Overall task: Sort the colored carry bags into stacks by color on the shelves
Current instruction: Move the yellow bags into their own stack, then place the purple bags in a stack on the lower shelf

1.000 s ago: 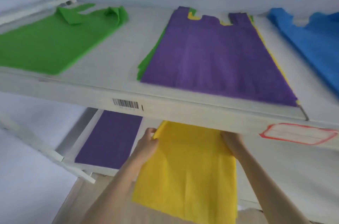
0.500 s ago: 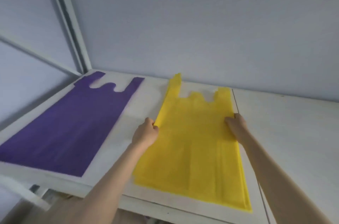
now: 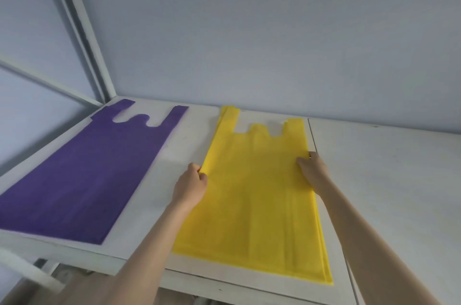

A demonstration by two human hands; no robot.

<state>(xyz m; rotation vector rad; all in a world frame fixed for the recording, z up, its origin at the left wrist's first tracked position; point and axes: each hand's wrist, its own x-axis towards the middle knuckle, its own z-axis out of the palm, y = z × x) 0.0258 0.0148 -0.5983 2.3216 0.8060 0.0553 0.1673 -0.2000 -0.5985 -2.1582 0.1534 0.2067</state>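
The left hand (image 3: 190,186) pinched the left edge of the yellow bag (image 3: 252,192), fingers curled round the fabric, lifting that edge slightly. The right hand (image 3: 311,172) lay along the bag's right edge, its fingers fairly straight, seemingly pressing it flat rather than gripping. The bag lay on the white shelf (image 3: 386,180), atop other yellow layers showing at its right side. Its long axis ran front to back, handles toward the wall. A purple bag (image 3: 94,175) lay to its left, well apart. Judging by this, 2 colour stacks were begun; any remaining bags were out of view.
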